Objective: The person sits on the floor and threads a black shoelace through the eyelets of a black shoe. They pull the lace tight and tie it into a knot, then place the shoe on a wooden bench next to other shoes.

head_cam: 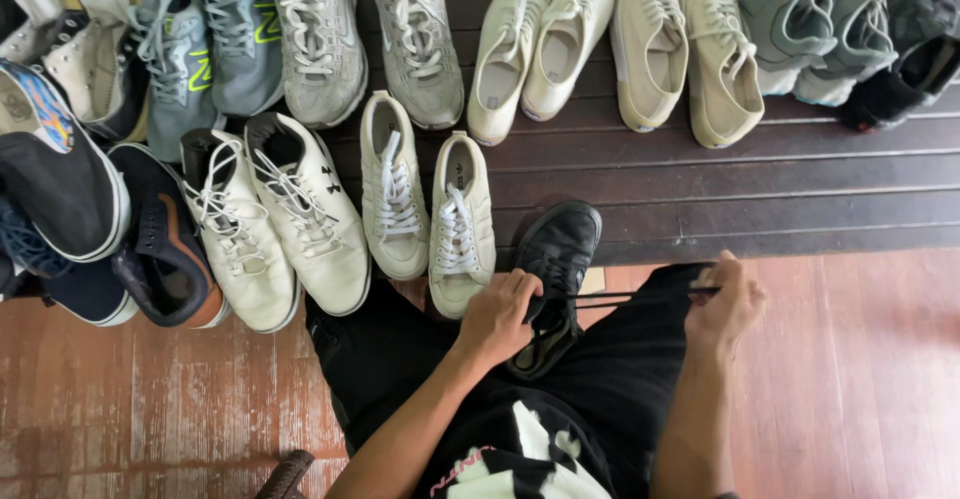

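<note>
we grip the black shoe (556, 259) at the bench's (800, 199) front edge with our left hand (497, 314); our right hand (728, 304) pinches its lace (640, 294) taut. lacing appears unfinished, no knot tied.

Soft even daylight, sharp focus

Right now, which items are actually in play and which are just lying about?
In play:
- black shoe, toe resting on the dark bench
- black lace, pulled taut
- left hand at the shoe's tongue
- right hand gripping the lace end

Lying about:
- cream sneakers
- white high-tops
- grey running shoes
- beige canvas pairs
</note>
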